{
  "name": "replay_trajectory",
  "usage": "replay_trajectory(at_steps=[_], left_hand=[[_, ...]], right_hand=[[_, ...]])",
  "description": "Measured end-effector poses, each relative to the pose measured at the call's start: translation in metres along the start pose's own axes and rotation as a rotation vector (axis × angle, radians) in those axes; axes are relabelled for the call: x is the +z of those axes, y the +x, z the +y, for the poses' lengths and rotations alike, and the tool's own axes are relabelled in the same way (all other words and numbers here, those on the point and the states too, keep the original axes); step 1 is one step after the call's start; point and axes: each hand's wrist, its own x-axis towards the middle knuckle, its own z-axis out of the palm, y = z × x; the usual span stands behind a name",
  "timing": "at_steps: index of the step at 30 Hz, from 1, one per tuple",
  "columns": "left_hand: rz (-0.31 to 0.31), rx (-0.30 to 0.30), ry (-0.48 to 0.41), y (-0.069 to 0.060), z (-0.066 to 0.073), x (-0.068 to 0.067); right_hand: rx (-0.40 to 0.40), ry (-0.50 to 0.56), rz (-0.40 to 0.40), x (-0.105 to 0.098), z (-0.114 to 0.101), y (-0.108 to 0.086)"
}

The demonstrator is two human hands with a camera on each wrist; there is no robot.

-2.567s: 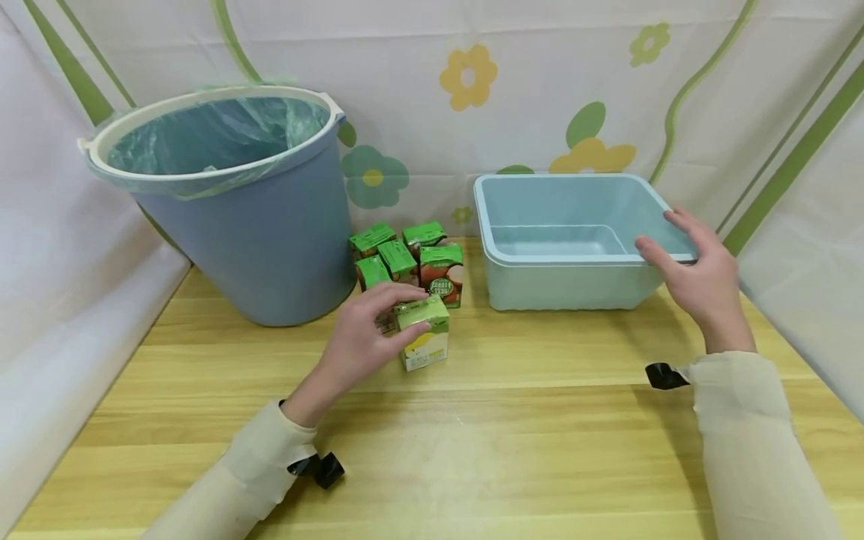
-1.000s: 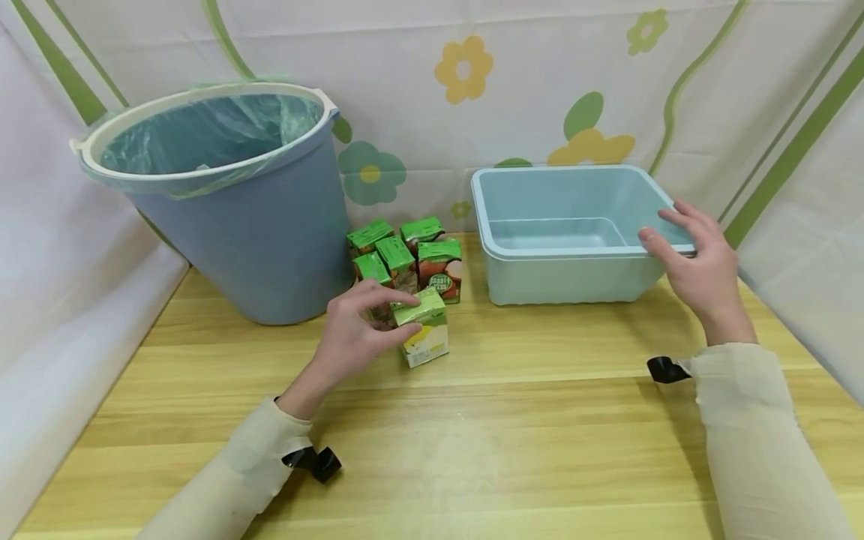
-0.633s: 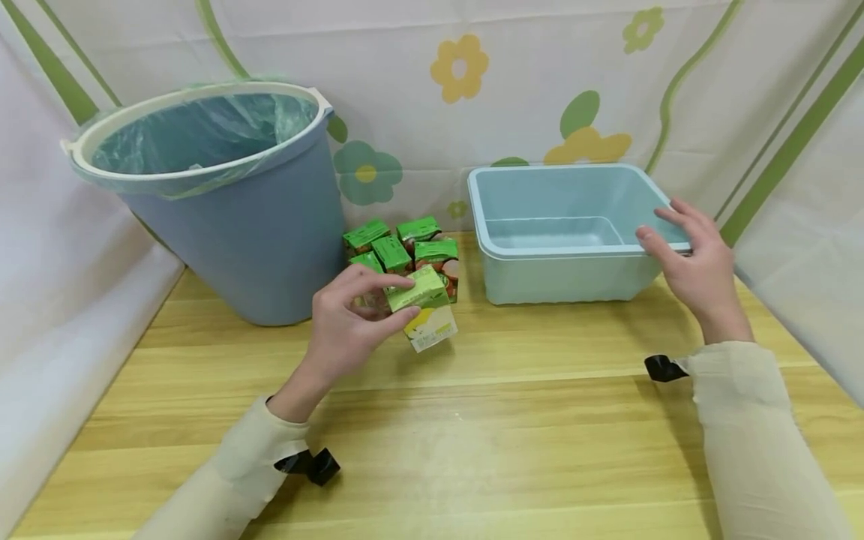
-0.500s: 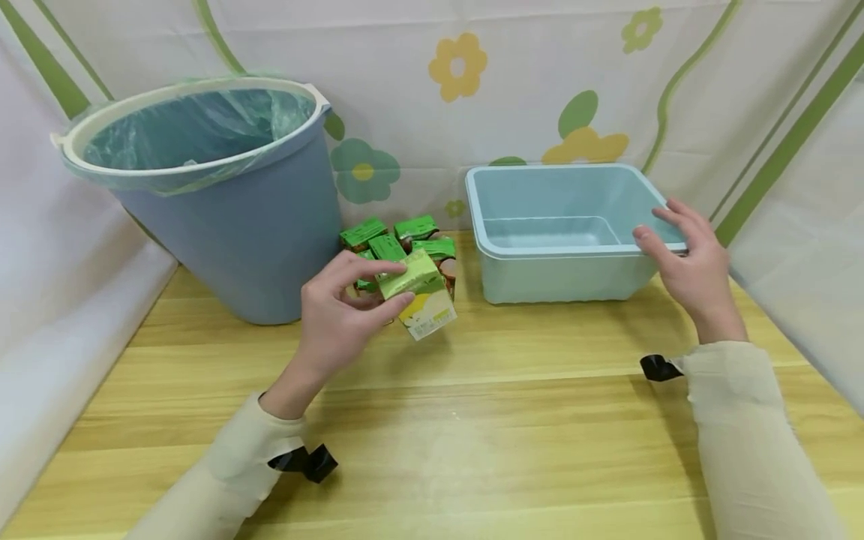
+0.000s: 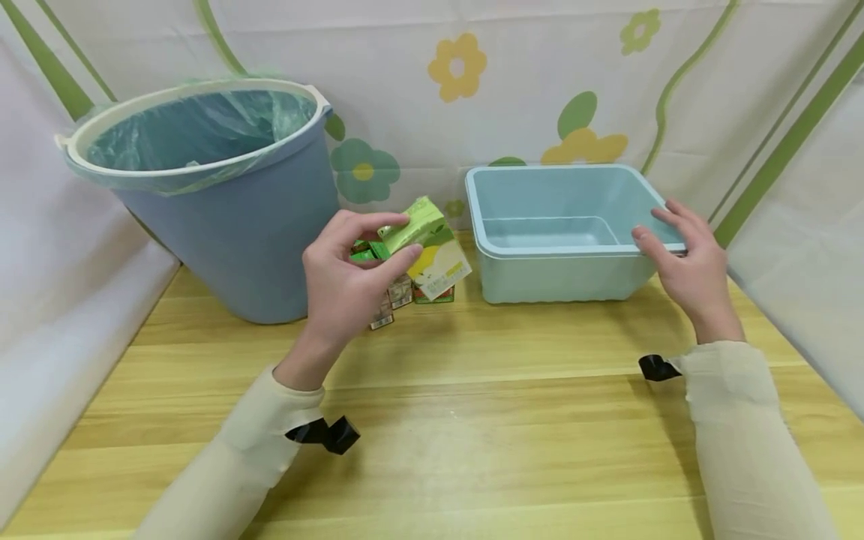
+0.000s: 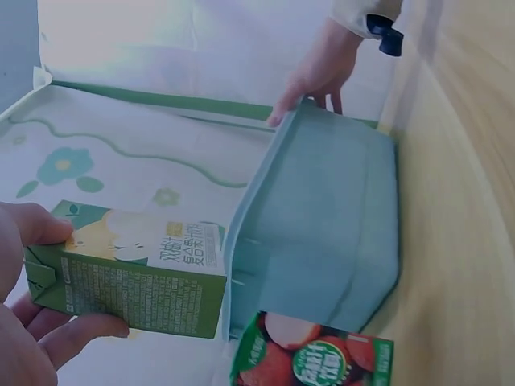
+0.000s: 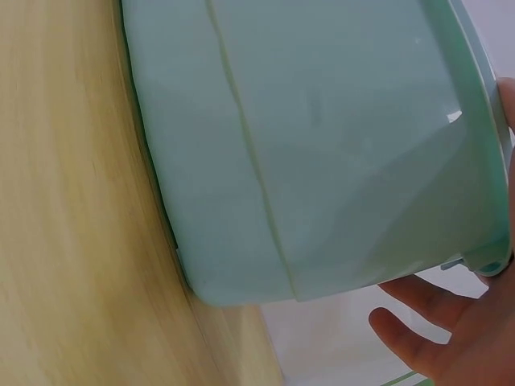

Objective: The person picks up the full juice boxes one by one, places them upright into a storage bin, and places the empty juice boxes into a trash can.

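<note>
My left hand [image 5: 337,281] pinches a pale green and white juice box [image 5: 437,251] between thumb and fingers. The carton hangs tilted in the air, over several green-topped juice boxes [image 5: 381,313] that it and the hand partly hide. In the left wrist view its printed side [image 6: 145,289] faces the camera, and a red and green juice box [image 6: 306,354] shows below. At the right, my right hand [image 5: 698,270] grips the near right corner of a light blue plastic tub [image 5: 560,279], thumb over the rim. Other fingers curl against the tub's outside in the right wrist view.
A tall blue bin [image 5: 236,247], lined with a thin green plastic bag [image 5: 270,120], stands at the left. Behind everything hangs a white flowered cloth [image 5: 526,45]. All stand on a wooden table [image 5: 472,450].
The left hand has lifted the pale green juice box off the table, raising and tilting it over the other boxes. The right hand has stayed on the tub's corner.
</note>
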Motion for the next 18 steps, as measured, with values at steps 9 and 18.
replay_trajectory(at_steps=[9, 18], left_hand=[[0.065, 0.008, -0.064, 0.025, 0.006, 0.013], [0.088, -0.044, -0.130, 0.049, 0.008, 0.038]], right_hand=[[-0.014, 0.007, -0.005, 0.003, 0.000, 0.002], [-0.018, 0.014, 0.014, 0.000, 0.003, -0.001]])
